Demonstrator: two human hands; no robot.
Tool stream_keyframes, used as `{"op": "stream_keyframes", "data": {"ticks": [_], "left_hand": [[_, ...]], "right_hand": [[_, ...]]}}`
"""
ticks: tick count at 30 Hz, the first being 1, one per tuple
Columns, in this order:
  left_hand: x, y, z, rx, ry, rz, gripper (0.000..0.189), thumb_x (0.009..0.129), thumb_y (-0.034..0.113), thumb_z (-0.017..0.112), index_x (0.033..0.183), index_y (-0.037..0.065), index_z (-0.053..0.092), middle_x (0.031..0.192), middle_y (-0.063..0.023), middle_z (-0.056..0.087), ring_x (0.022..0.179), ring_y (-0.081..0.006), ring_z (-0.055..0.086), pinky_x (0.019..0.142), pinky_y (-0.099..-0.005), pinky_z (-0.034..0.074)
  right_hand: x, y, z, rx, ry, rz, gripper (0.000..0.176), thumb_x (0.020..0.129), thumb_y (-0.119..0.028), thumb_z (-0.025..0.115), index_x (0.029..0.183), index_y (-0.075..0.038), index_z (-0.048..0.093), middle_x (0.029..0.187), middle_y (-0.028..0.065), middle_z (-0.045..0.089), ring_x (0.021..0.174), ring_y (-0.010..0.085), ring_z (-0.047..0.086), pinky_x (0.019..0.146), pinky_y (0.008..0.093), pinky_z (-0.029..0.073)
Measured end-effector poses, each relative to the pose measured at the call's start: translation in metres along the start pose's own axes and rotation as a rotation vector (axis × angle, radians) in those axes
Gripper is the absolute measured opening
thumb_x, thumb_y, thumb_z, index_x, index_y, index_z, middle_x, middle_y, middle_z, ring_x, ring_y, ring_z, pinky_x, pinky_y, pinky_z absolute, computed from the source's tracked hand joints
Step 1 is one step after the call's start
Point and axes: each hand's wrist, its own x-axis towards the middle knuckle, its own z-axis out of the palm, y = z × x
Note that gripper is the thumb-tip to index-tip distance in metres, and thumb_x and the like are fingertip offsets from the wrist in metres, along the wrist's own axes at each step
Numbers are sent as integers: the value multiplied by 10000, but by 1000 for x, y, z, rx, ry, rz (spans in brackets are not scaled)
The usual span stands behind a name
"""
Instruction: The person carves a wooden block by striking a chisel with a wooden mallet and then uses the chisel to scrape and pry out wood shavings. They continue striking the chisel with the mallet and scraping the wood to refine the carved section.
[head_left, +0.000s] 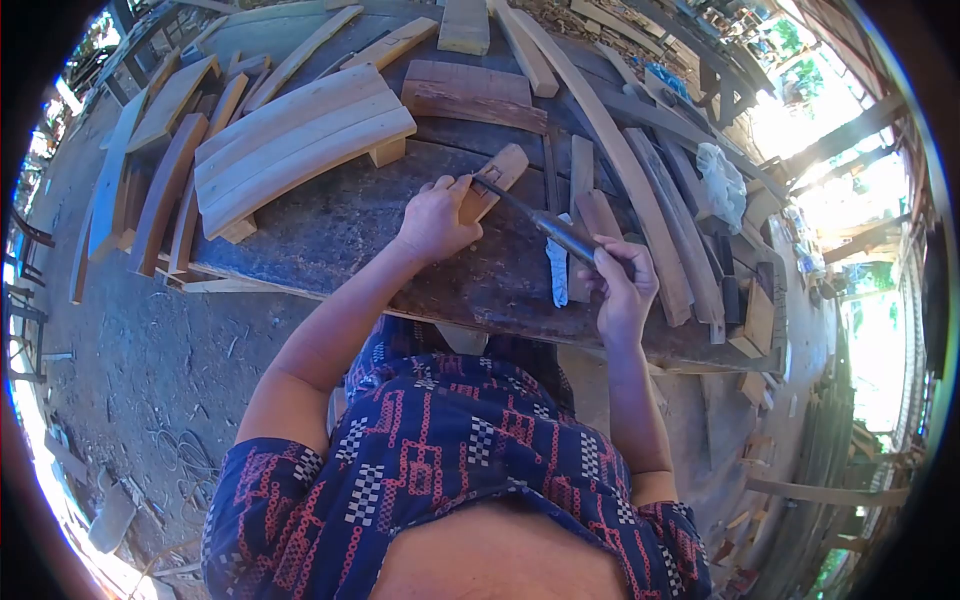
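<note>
In the head view, the left hand (pixel 440 218) is closed around the lower end of a small wood block (pixel 502 176), its fingers bent over the block and its palm turned down toward the bench (pixel 350 240). The block lies slanted, its far end pointing away from the person and a little to the right, and dark marks or a cut show on its upper face beside the fingers. The right hand (pixel 625 285) is closed around the handle of a long, slim tool (pixel 565 236). The tool slants up and to the left, and its thin metal end reaches the block's upper face close to the left fingers; whether the tip sits inside the cut is too small to tell.

A crumpled whitish strip (pixel 557 268) lies on the bench below the tool, with short wood pieces (pixel 598 215) near it. To the left of the hands is a wide curved panel (pixel 300 145) of pale boards, resting on small blocks, and beyond the hands lies a reddish-brown timber piece (pixel 475 97). Long curved strips (pixel 610 150) run down the right side, near a clear plastic bag (pixel 722 187).
</note>
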Motion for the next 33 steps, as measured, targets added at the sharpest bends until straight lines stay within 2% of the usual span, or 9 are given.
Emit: {"op": "stream_keyframes", "data": {"ticks": [1,5,7,8,9,11,15,20,33], "left_hand": [[3,-2,-6,-31,-62,2,666,643,263,682,1256,51,529,1068,-147,573,1041,-364,536,877,-439,470],[18,-26,-24,6,-243,109,585,665,218,668,1239,169,565,1076,-113,580,1100,-334,511,934,-468,413],[25,-21,-34,231,-400,119,509,702,166,650,1201,252,598,1084,-86,589,1172,-297,466,992,-497,336],[26,-10,-42,181,-437,97,513,686,14,584,1147,231,641,1174,-103,562,1253,-306,394,1018,-503,305],[26,-13,-35,175,-441,95,513,686,14,584,1147,231,641,1174,-103,562,1253,-306,394,1018,-503,305],[29,-21,-20,144,-169,244,453,715,-18,571,1098,203,668,1260,-120,506,1301,-321,350,1044,-487,300],[45,-28,-13,82,-145,323,409,748,-35,562,1070,187,683,1319,-139,451,1331,-335,317,1078,-479,276],[70,-31,-14,49,-366,543,370,783,-4,590,1087,188,676,1332,-139,444,1342,-343,310,1115,-481,233],[74,-26,-8,58,-421,540,306,813,20,609,1065,180,674,1331,-143,458,1375,-351,264,1132,-487,204]], "right_hand": [[3,-1,2,125,29,176,101,832,40,597,906,-27,576,971,118,658,593,114,600,522,214,487],[31,-40,-19,61,38,37,130,801,39,602,910,-29,581,969,126,665,597,135,604,547,227,490],[46,-64,-29,22,-2,-17,143,788,40,609,911,-27,580,968,127,664,617,138,610,559,231,495],[52,-79,-28,49,-75,-60,150,781,36,614,914,-23,580,962,125,664,648,138,614,574,236,503],[57,-89,-26,77,-151,-105,158,774,33,620,917,-20,580,956,123,663,678,137,618,589,241,510],[61,-96,-24,-8,-231,-115,153,766,34,622,905,-17,585,951,119,662,704,129,616,605,241,515],[58,-97,-13,-227,-383,-137,121,750,39,625,855,-14,600,940,109,660,727,105,605,648,234,521],[57,-91,-5,-290,-420,-139,116,744,26,640,848,-15,607,929,94,660,714,87,597,641,221,489],[67,-96,21,-475,-489,-225,102,727,-38,663,817,-23,618,834,26,643,783,87,584,716,245,457]]}}
